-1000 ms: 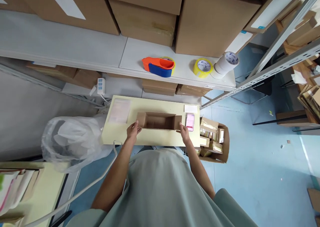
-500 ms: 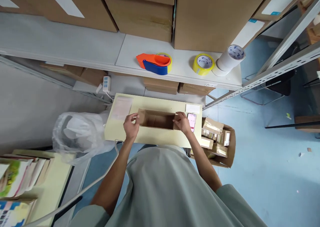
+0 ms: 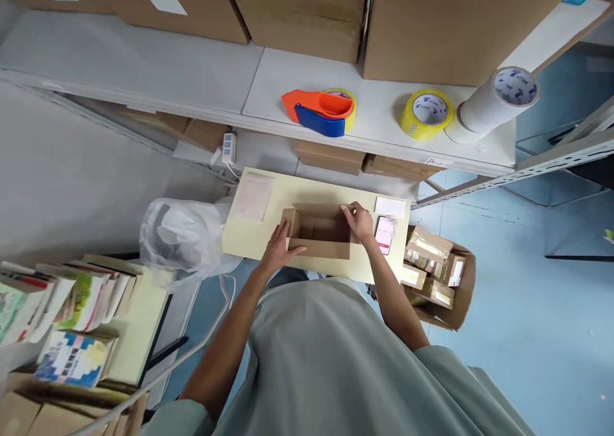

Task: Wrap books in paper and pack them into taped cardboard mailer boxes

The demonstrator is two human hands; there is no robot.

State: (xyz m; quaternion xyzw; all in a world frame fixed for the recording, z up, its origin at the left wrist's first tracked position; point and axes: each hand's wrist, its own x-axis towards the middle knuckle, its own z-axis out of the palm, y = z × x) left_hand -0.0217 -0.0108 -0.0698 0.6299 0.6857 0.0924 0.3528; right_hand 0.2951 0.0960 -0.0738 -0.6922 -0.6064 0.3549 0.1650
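An open-topped cardboard box (image 3: 320,249) stands on the small cream table in front of me, its flaps up and its inside showing bare brown walls. My left hand (image 3: 281,247) rests against its left end and front corner, fingers stretched out and thumb apart. At the right end, the fingers of my right hand (image 3: 359,222) are bent over the edge near the back corner and grip the cardboard. A phone (image 3: 384,234) with a lit pink screen lies just right of that hand.
A shelf (image 3: 192,71) behind the table bears an orange-and-blue tape dispenser (image 3: 319,113), yellow tape (image 3: 426,115) and a white roll (image 3: 499,103). A carton of small boxes (image 3: 464,295) stands right; a plastic bag (image 3: 185,238) and books (image 3: 79,359) are left. A cable (image 3: 192,340) passes my left arm.
The box's flaps stand wider apart and its opening looks larger. My left hand has gone from bent fingers at the left end to stretched fingers along the corner. The camera view has shifted.
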